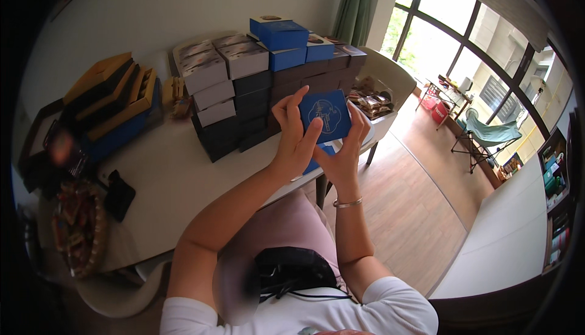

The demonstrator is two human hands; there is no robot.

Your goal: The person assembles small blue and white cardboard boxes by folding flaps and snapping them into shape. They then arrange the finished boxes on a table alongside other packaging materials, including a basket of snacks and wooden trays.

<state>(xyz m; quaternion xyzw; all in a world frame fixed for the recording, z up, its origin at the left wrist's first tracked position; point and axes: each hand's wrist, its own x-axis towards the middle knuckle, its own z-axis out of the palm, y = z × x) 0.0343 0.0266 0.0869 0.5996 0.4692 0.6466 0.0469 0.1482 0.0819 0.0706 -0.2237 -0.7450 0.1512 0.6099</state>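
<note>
Between both hands, above the front edge of the table [225, 179], is a small flat blue box [334, 114] with a pale line emblem facing up. My left hand [291, 133] grips its left side, thumb lying on the top face. My right hand [342, 155] closes on its right side and lower corner. More blue material [313, 165] shows beneath my hands, partly hidden by them. Behind stand stacked dark boxes [255, 91] and grey-white boxes [206, 74], with blue boxes [285, 36] piled on top.
At the left are open black-and-yellow boxes [116, 91], a basket of wrapped snacks [76, 231] and a black pouch [119, 196]. Small wrapped packets [370, 102] lie beyond my right hand. A chair [399, 70] stands behind the table; a green folding chair [487, 134] is near the window.
</note>
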